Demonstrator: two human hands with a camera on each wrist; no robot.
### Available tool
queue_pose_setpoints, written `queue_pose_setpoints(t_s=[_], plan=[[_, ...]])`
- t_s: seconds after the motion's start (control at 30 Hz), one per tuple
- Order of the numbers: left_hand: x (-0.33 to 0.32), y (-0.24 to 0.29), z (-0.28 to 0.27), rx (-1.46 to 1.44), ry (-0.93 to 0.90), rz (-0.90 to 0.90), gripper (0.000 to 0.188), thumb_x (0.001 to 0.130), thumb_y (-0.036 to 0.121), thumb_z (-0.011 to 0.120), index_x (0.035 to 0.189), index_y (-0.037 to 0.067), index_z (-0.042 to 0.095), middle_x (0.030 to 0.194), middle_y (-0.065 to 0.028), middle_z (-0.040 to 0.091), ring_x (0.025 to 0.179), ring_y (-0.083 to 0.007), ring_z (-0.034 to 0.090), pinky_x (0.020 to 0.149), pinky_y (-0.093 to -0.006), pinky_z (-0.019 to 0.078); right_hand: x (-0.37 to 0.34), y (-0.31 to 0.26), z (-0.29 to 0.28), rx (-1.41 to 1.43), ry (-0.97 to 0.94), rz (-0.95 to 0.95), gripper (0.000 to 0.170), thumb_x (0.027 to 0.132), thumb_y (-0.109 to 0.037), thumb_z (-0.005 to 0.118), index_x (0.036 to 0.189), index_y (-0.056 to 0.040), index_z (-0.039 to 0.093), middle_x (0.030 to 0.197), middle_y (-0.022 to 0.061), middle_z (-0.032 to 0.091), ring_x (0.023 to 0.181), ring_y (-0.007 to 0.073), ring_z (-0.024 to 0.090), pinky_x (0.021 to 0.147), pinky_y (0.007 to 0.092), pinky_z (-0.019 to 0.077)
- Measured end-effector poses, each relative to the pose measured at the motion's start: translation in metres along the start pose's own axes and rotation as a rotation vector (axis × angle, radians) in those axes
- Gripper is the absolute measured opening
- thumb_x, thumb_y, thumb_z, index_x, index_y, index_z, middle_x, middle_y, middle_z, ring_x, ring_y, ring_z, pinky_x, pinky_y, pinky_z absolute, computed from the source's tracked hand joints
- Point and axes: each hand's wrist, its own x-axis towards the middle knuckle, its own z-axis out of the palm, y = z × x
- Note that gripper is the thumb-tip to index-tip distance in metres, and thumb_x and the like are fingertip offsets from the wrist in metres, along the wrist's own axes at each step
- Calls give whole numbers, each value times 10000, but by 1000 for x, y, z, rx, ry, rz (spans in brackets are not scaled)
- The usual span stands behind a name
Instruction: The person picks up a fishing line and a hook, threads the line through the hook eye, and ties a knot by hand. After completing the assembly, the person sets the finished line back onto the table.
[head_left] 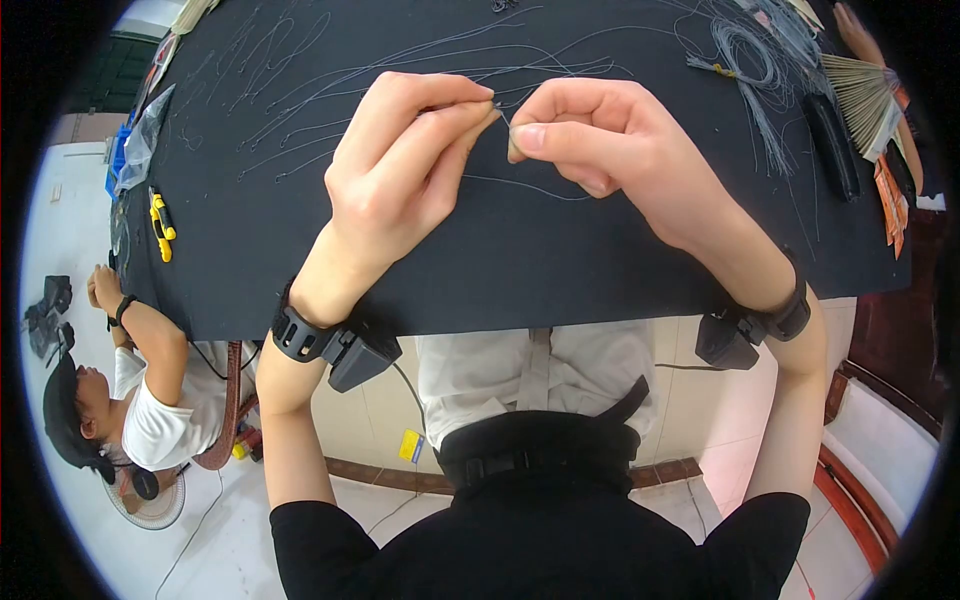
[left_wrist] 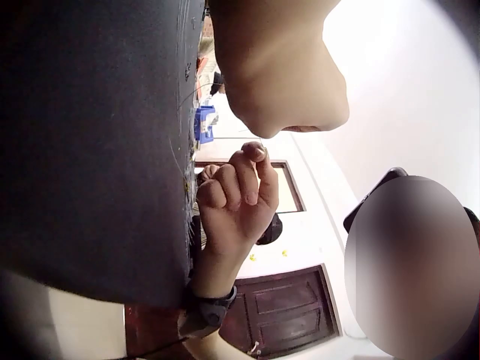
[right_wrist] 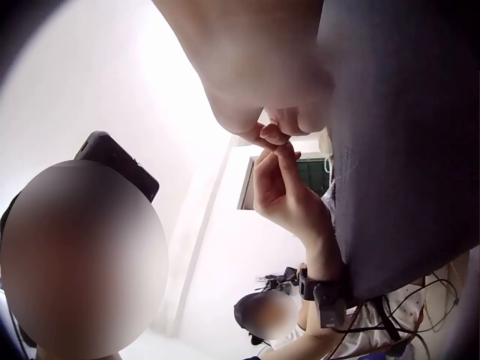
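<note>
My left hand (head_left: 395, 165) pinches a thin grey line (head_left: 504, 116) between thumb and fingertips, above the black table (head_left: 480, 270). Just to its right, my right hand (head_left: 625, 140) pinches the line too, thumb pressed to its curled index finger. Only a short stretch shows between the fingertips; a longer grey strand (head_left: 530, 187) trails below them. The left wrist view has my right hand (left_wrist: 240, 191) with fingers bent in, raised at the table edge. In the right wrist view, the fingertips of my left hand (right_wrist: 289, 199) meet those of my right.
Several loose grey strands with small dark ends lie beyond my hands. At the right are a coiled bundle of line (head_left: 745, 60), a black long object (head_left: 832, 148) and fanned pale strips (head_left: 860, 95). A yellow-and-black tool (head_left: 162, 225) lies left, near another person (head_left: 165, 410).
</note>
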Motion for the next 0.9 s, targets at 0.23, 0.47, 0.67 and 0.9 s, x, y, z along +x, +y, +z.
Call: queue_pose_setpoints(t_s=[0.23, 0.47, 0.67, 0.9], plan=[[-1, 0, 1, -41, -54, 47, 189, 597, -98, 664, 767, -40, 606, 810, -103, 582, 661, -202, 552, 556, -261, 453, 1, 2, 1, -106, -32, -60, 180, 842, -191, 555, 839, -25, 624, 603, -38, 500, 489, 12, 364, 449, 168, 261], [1, 2, 1, -104, -87, 65, 177, 589, -76, 674, 746, -34, 605, 789, -105, 575, 643, -199, 542, 538, -262, 444, 0, -6, -3, -181, -32, -82, 195, 826, -170, 561, 833, 3, 652, 621, -5, 542, 526, 31, 428, 470, 200, 323], [1, 4, 2, -119, -82, 55, 174, 594, -58, 694, 743, -25, 612, 769, -93, 573, 636, -187, 539, 533, -257, 437, 4, 0, -9, -24, 14, -15, 202, 817, -228, 572, 812, -48, 662, 503, -43, 431, 454, 28, 355, 426, 187, 243], [0, 4, 3, -134, -74, 45, 172, 599, -48, 702, 746, -19, 619, 767, -87, 578, 633, -184, 543, 535, -256, 438, 4, 0, -7, 27, 31, 7, 205, 820, -242, 570, 799, -57, 655, 482, -63, 384, 425, 18, 307, 407, 185, 201]])
